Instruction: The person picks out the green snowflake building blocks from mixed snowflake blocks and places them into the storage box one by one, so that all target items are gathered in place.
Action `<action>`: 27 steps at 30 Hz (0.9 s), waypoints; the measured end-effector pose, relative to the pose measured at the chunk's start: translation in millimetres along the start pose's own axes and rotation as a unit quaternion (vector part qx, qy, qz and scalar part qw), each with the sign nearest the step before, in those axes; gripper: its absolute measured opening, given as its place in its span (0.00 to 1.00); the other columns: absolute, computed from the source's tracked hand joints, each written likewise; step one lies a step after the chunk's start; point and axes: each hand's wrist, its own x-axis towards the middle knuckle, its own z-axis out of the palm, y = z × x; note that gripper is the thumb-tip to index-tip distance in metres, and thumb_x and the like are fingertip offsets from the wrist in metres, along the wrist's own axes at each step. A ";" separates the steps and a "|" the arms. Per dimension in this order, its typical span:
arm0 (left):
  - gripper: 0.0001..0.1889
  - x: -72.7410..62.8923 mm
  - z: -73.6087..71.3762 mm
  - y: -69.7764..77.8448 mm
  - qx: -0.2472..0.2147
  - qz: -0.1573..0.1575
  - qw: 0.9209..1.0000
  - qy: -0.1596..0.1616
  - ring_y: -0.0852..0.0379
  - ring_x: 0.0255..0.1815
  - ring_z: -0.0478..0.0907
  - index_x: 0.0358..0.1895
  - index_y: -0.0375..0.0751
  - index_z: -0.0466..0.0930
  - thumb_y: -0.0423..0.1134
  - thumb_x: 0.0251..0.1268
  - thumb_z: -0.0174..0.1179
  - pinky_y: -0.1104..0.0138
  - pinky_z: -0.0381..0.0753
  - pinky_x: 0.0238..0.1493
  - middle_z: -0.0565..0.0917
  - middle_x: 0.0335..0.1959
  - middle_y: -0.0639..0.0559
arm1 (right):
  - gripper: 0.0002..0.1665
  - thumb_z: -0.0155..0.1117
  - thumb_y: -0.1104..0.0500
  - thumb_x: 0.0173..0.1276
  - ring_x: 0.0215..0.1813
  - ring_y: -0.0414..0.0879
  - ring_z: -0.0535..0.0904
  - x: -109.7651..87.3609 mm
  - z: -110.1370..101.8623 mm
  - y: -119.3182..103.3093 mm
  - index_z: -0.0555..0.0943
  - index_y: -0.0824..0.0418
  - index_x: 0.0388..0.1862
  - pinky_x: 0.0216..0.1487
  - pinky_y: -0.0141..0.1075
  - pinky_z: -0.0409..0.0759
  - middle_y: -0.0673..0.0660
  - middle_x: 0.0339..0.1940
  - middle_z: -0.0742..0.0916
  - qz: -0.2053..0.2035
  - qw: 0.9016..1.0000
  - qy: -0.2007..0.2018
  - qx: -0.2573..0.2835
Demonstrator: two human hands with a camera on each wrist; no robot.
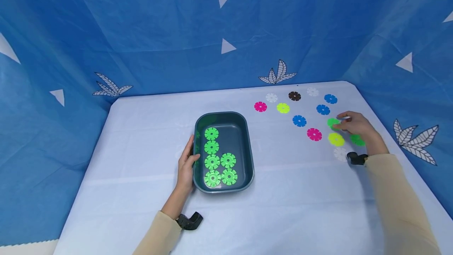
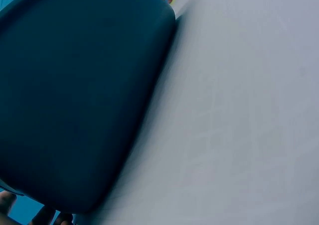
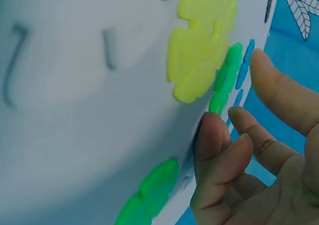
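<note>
On the white table a dark teal plastic tray [image 1: 252,168] holds several green notched plastic discs along its left and near side. My left hand [image 1: 185,164] grips the tray's left wall, thumb over the rim and fingers on the outside. In the left wrist view the tray's outer wall [image 2: 84,100] fills much of the frame, with fingertips at the lower left corner. At the right my right hand [image 1: 355,124] reaches over a green disc [image 1: 332,122], its fingers spread and the fingertips at the disc's edge. Another green disc [image 3: 149,195] lies under the wrist.
Around the right hand lie a yellow disc [image 1: 336,139], a pink disc [image 1: 314,134], a clear disc [image 1: 340,154] and blue discs, one a blue disc [image 1: 299,121]. Farther back are a brown disc [image 1: 294,96] and more. A blue patterned cloth [image 1: 170,34] hangs behind the table.
</note>
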 end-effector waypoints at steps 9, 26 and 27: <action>0.35 -1.3 0.1 -0.4 0.004 -0.007 1.000 0.002 0.56 0.81 0.43 0.78 0.53 0.54 0.30 0.67 0.44 0.55 0.44 0.79 0.53 0.80 0.57 | 0.39 0.68 0.56 0.62 0.56 0.68 0.62 3.0 6.8 -1.4 0.64 0.72 0.66 0.46 0.51 0.74 0.75 0.59 0.67 0.006 1.000 0.026 -0.013; 0.34 -0.9 0.1 -0.3 -0.001 -0.003 1.000 0.000 0.56 0.81 0.44 0.78 0.52 0.54 0.30 0.68 0.44 0.56 0.44 0.79 0.53 0.80 0.57 | 0.29 0.64 0.60 0.64 0.47 0.63 0.69 4.4 3.5 -1.5 0.65 0.71 0.59 0.36 0.39 0.73 0.73 0.50 0.70 0.003 0.999 0.034 -0.002; 0.34 -0.8 0.1 -0.2 -0.002 -0.003 1.000 0.000 0.56 0.81 0.44 0.78 0.52 0.54 0.30 0.67 0.44 0.56 0.44 0.79 0.53 0.80 0.57 | 0.27 0.63 0.62 0.65 0.45 0.61 0.71 5.8 3.0 -1.3 0.66 0.72 0.58 0.35 0.37 0.74 0.72 0.49 0.70 0.002 0.999 0.034 0.001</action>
